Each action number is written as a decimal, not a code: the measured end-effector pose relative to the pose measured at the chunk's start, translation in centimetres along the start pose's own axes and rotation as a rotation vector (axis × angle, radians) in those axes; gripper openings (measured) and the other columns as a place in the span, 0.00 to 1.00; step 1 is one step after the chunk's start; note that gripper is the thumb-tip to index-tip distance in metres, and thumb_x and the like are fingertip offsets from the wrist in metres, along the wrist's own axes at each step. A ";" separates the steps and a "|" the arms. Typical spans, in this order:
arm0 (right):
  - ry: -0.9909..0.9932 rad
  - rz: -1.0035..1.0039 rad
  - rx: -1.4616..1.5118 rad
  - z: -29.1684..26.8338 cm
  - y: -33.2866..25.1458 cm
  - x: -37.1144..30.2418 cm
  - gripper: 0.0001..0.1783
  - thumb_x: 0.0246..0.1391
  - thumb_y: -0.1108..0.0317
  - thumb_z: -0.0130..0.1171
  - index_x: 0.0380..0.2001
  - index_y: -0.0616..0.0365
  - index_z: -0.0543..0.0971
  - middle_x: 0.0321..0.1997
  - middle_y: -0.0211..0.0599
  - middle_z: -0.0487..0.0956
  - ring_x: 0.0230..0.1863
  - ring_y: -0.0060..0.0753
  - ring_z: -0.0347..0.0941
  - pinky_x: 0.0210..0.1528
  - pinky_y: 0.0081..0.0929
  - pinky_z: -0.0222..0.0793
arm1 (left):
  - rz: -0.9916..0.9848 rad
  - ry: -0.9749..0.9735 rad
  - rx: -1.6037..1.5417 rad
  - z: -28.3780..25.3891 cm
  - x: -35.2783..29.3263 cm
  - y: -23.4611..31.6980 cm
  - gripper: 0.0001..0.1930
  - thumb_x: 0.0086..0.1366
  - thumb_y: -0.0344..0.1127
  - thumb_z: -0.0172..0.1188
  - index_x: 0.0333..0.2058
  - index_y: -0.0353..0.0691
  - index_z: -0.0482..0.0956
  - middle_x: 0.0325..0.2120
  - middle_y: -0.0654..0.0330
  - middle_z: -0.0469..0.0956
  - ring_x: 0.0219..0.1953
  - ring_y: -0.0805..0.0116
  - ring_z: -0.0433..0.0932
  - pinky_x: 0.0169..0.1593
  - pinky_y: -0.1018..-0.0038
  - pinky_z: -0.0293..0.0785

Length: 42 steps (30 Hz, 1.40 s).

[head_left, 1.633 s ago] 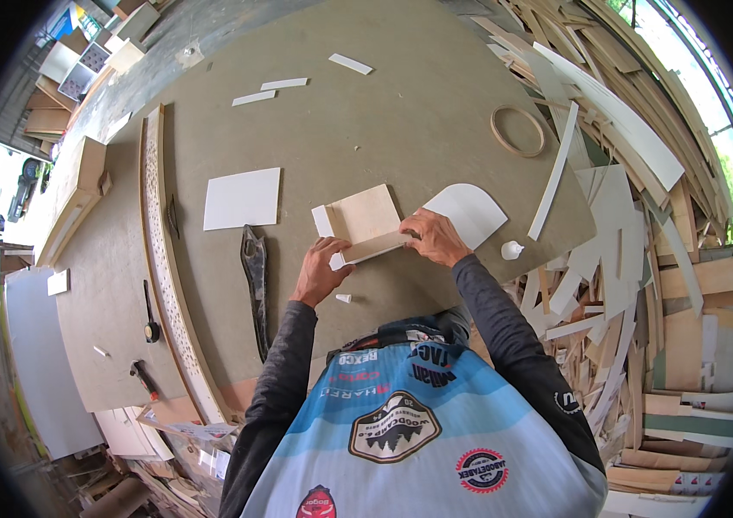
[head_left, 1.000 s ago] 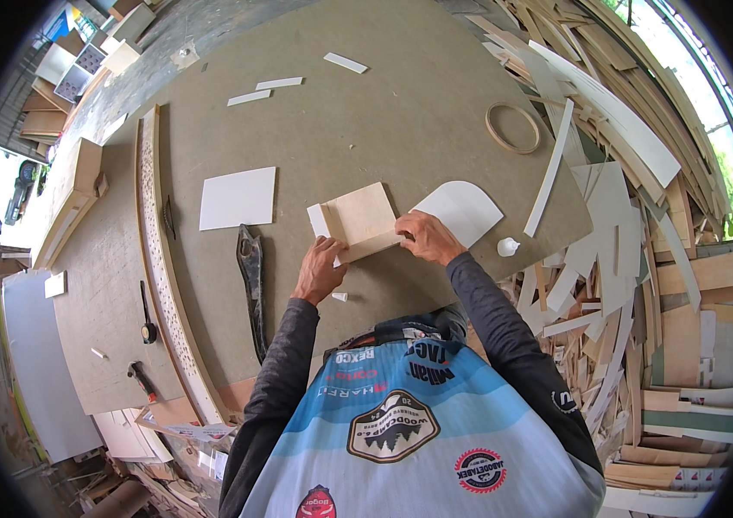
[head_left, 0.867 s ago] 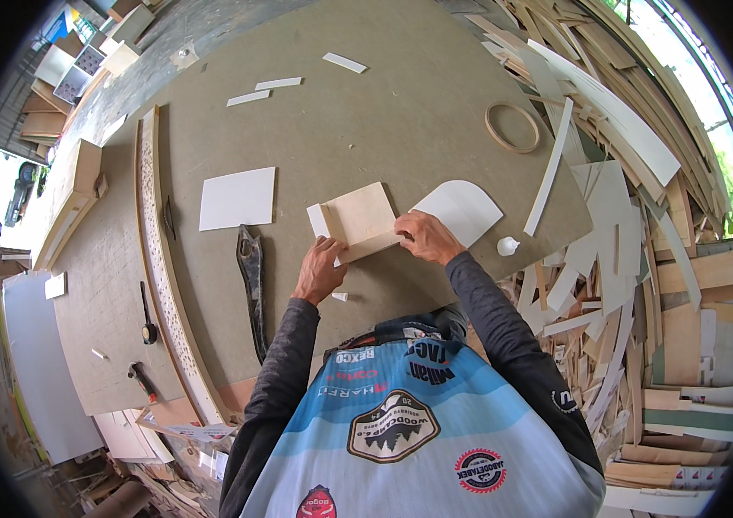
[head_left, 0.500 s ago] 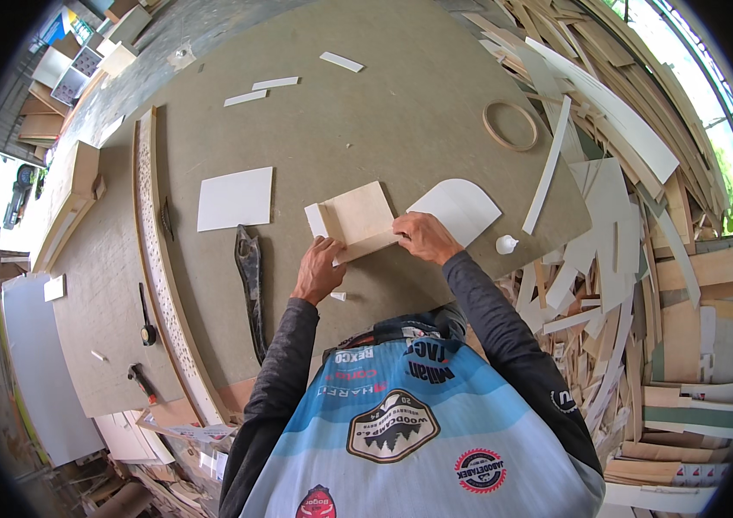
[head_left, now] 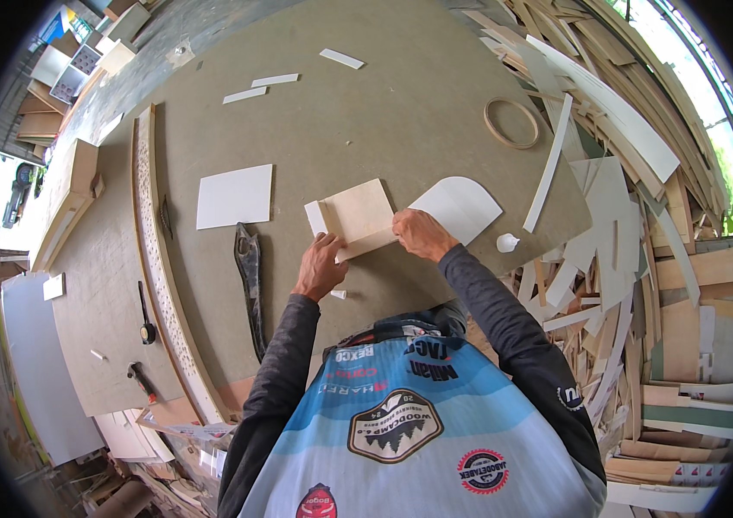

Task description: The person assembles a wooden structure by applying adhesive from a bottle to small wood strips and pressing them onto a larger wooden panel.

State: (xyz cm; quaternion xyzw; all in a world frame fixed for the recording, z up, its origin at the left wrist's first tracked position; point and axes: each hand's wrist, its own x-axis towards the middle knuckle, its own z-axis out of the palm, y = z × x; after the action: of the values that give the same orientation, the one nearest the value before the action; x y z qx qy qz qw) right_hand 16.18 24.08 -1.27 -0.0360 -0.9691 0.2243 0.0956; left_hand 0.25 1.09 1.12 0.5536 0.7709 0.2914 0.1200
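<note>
A small plywood assembly lies on the worktop point(head_left: 366, 121): a pale base panel point(head_left: 358, 210), a short upright strip on its left side point(head_left: 318, 217), and a longer thin strip point(head_left: 372, 245) along its near edge. My left hand point(head_left: 321, 266) is closed on the near-left corner, where the two strips meet. My right hand point(head_left: 424, 236) grips the right end of the near strip with fingers curled. Right beside it lies a white board with a rounded end point(head_left: 459, 207), partly covered by that hand. A small white piece point(head_left: 339, 294) rests next to my left hand.
A white rectangular board point(head_left: 235, 197) and a long black object point(head_left: 250, 285) lie to the left, beyond them a long wooden rail point(head_left: 163, 259), tape measure point(head_left: 147, 331) and hammer-like tool point(head_left: 141, 382). Rightward are a white dish point(head_left: 507, 243), wooden ring point(head_left: 511, 123) and heaped offcuts point(head_left: 591, 259).
Both hands keep their hold on the plywood assembly. The right hand has shifted very slightly; otherwise the view has moved only a little.
</note>
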 end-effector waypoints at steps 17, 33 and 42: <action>-0.030 0.047 -0.035 -0.6 -1.3 0.3 0.05 0.46 0.78 0.57 0.20 0.65 0.80 0.31 0.52 0.80 0.38 0.56 0.82 0.45 0.45 0.81 | -0.008 -0.029 -0.065 0.0 0.0 -0.4 0.14 0.46 0.24 0.67 0.35 0.35 0.79 0.34 0.54 0.79 0.45 0.49 0.75 0.51 0.58 0.76; -0.117 -0.045 -0.184 -1.9 -1.8 -0.3 0.08 0.52 0.68 0.60 0.23 0.59 0.81 0.38 0.42 0.80 0.45 0.45 0.80 0.44 0.42 0.81 | 0.138 -0.109 0.077 -0.9 0.2 -0.1 0.13 0.55 0.35 0.70 0.37 0.39 0.78 0.41 0.57 0.75 0.50 0.53 0.72 0.52 0.57 0.68; -0.065 0.217 -0.107 -1.1 -3.5 1.0 0.10 0.57 0.66 0.58 0.26 0.59 0.82 0.36 0.42 0.81 0.41 0.46 0.81 0.42 0.45 0.79 | -0.037 -0.119 0.144 0.4 2.7 -0.7 0.11 0.55 0.37 0.74 0.27 0.40 0.80 0.31 0.58 0.79 0.45 0.56 0.76 0.48 0.57 0.69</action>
State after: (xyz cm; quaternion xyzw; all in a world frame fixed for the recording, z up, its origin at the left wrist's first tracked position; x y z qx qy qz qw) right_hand 15.32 21.53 1.47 -0.1385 -0.9727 0.1825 0.0375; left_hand -1.05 3.61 0.76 0.5627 0.7916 0.1993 0.1308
